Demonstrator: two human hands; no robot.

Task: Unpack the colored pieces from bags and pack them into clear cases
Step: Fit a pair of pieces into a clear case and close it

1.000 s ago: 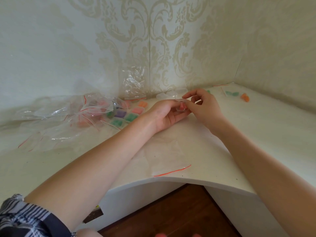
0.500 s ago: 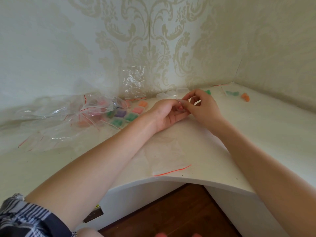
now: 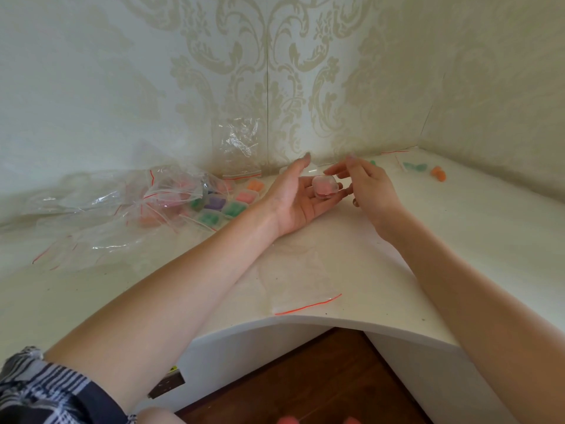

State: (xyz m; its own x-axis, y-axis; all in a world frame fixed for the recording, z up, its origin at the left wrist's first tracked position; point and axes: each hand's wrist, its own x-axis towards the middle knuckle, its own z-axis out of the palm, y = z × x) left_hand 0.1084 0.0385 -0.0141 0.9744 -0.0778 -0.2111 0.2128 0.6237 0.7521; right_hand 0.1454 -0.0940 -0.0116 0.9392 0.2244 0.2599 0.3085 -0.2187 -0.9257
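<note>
A person's left hand (image 3: 295, 198) lies palm up on a white corner counter (image 3: 458, 240), fingers straight and relaxed, thumb raised toward the wall. Resting on its fingers is a small clear case (image 3: 325, 187) with a pink piece inside; the fingers carry it without curling around it. Just to the right, the right hand (image 3: 371, 186) hovers beside the case with its fingers loosely extended toward it, gripping nothing (whether a fingertip touches the case cannot be told).

Left of the left hand, a cluster of filled cases (image 3: 227, 203) sits on the counter, holding orange, pink, purple and green pieces, touching or nearly touching each other. Farther left lies a pile of crumpled clear bags (image 3: 122, 209) with thin red seal strips, and some pink and orange pieces show blurrily through the plastic. Another clear bag (image 3: 238, 151) stands leaning against the patterned wall behind the cluster.

Near the counter's front edge, between the two forearms, a flat bag (image 3: 293, 280) lies with its red strip toward the viewer. Far right, near the corner of the wall, lie loose teal pieces (image 3: 414, 167) and an orange piece (image 3: 438, 173), well apart from the hands. A small green piece (image 3: 373, 162) shows just behind the right hand.

A plaid sleeve (image 3: 46, 393) covers the left upper arm at the bottom left.
</note>
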